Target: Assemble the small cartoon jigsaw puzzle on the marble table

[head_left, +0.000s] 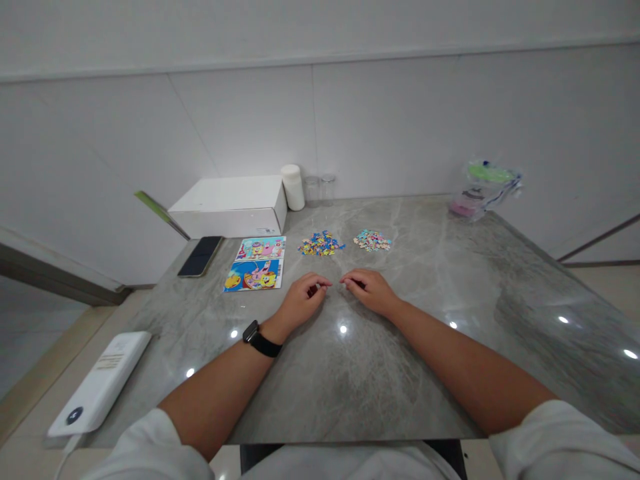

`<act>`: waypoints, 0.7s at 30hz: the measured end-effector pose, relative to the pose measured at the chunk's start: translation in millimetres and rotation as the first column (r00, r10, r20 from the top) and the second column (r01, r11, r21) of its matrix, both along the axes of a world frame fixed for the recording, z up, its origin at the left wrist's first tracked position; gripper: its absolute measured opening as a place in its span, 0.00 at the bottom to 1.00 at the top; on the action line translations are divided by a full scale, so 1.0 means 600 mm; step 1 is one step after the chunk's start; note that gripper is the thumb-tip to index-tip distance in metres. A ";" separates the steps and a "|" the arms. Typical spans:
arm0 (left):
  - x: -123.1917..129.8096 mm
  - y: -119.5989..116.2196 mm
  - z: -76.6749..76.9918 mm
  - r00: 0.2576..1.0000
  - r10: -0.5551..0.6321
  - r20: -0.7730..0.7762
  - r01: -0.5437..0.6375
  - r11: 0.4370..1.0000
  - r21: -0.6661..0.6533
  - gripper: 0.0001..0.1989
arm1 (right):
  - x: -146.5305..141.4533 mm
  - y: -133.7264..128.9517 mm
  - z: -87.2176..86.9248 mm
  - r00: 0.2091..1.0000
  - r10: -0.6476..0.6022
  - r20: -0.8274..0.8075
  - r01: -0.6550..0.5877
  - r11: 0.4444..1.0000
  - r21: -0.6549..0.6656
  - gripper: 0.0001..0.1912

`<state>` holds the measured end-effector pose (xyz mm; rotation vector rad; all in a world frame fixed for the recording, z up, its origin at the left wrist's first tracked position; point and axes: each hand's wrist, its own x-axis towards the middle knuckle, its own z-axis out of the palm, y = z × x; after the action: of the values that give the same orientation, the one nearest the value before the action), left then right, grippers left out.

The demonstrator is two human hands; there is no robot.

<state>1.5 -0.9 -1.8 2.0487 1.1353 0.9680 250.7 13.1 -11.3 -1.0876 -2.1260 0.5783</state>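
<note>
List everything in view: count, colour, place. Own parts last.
Wall: 1, pale grey, behind table
Floor: beige, left and right
Table: 1, grey marbled, centre
Box: 1, white, back left
Strip: 1, green, left of box, identity unclear
Cylinder: 1, white, right of box
Glasses: 2, clear, right of cylinder
Bag: 1, clear, green and pink, back right
Phone: 1, dark, left
Power bank: 1, white, near-left, cable attached
Printed pictures: 2, multicoloured, right of phone
Puzzle pile: 1, blue-yellow, beyond hands
Puzzle heap: 1, pastel, right of pile
Watch: 1, black, left wrist
Sleeves: 2, white, bottom
Left hand: 1, above table
Right hand: 1, beside it
</note>
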 end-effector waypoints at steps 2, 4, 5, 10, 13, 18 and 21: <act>0.000 0.000 0.000 1.000 0.000 -0.005 0.000 1.000 0.001 0.09 | 0.000 0.000 -0.001 1.000 0.002 0.008 -0.002 1.000 0.007 0.14; 0.000 0.000 0.000 1.000 -0.003 0.002 0.003 1.000 0.008 0.09 | 0.001 0.000 -0.001 1.000 -0.001 0.014 0.000 1.000 0.024 0.14; 0.000 0.000 -0.001 1.000 -0.003 0.010 0.003 1.000 0.013 0.09 | 0.001 0.000 -0.001 1.000 -0.001 0.021 0.000 0.999 0.039 0.14; 0.004 0.001 -0.002 0.999 0.014 0.031 -0.016 0.998 0.063 0.09 | -0.005 -0.003 0.010 0.999 -0.001 0.050 -0.009 0.979 0.204 0.14; 0.001 -0.002 0.010 0.998 0.024 0.057 -0.033 0.986 0.162 0.10 | -0.014 -0.009 0.023 0.999 -0.018 0.031 0.007 0.949 0.314 0.13; -0.023 -0.015 0.060 0.999 0.000 0.044 -0.020 0.897 0.443 0.11 | -0.033 -0.012 0.053 0.976 0.022 0.217 -0.116 0.895 0.431 0.11; -0.053 -0.011 0.097 0.998 0.046 -0.036 -0.020 0.852 0.523 0.11 | -0.054 0.008 0.082 0.945 0.029 0.324 -0.163 0.904 0.396 0.14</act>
<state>-30.2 -7.8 56.4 2.4935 1.0056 1.3717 218.2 18.1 37.6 -0.8720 -2.4373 -0.0257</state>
